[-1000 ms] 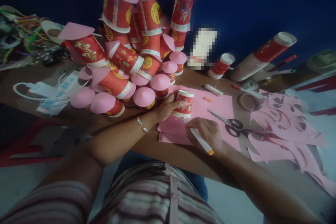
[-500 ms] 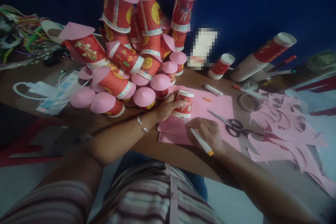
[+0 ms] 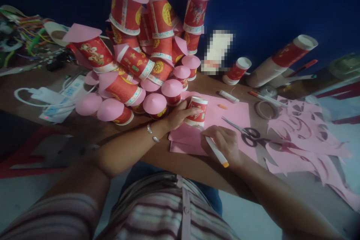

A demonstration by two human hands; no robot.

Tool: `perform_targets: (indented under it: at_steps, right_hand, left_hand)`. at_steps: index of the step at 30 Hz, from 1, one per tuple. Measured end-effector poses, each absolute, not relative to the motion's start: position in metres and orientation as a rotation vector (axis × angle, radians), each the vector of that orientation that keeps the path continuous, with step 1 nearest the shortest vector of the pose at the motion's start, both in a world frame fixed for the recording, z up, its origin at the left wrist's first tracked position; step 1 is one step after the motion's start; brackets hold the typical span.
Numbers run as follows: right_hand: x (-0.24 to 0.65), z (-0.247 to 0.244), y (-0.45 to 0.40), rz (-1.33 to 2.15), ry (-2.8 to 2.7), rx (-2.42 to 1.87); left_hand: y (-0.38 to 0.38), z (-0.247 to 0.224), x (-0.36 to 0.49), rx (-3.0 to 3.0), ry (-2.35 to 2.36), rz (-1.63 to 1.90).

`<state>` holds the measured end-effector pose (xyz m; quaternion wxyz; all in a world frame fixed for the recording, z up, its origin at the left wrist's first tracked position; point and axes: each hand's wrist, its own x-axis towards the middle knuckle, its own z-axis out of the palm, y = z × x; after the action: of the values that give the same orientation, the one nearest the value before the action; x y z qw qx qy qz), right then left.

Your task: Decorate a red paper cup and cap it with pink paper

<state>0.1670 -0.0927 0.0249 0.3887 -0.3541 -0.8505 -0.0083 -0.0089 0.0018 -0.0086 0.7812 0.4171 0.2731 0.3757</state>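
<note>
My left hand (image 3: 179, 114) is closed around a red paper cup (image 3: 198, 111) with a pale rim, which stands on pink paper (image 3: 185, 139). Just below and right of the cup, my right hand (image 3: 222, 140) grips a white marker (image 3: 215, 150) with an orange end. The marker's tip points at the paper close to the cup's lower rim. An orange cap (image 3: 222, 107) lies on the paper behind my right hand. Scissors (image 3: 247, 134) with dark handles rest to the right of that hand, their blades partly spread.
Several red cups with pink cone tops (image 3: 154, 105) are piled at the left and back. Pink offcuts (image 3: 306, 127) and a roll of tape (image 3: 266, 109) lie to the right. Stacked cups (image 3: 289, 54) lean at the back right. A power strip (image 3: 63, 99) sits at the left.
My right hand and the marker have shifted very slightly to the right along the cup's base. My left hand and the cup have stayed in place.
</note>
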Motion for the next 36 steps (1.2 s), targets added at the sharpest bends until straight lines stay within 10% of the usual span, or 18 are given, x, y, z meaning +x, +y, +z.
perform_targets:
  at_steps: [36]
  right_hand:
    - [0.1653, 0.0234, -0.0925, -0.022, -2.221, -0.763]
  left_hand:
    - [0.0005, -0.0081, -0.0081, 0.965, 0.608, 0.823]
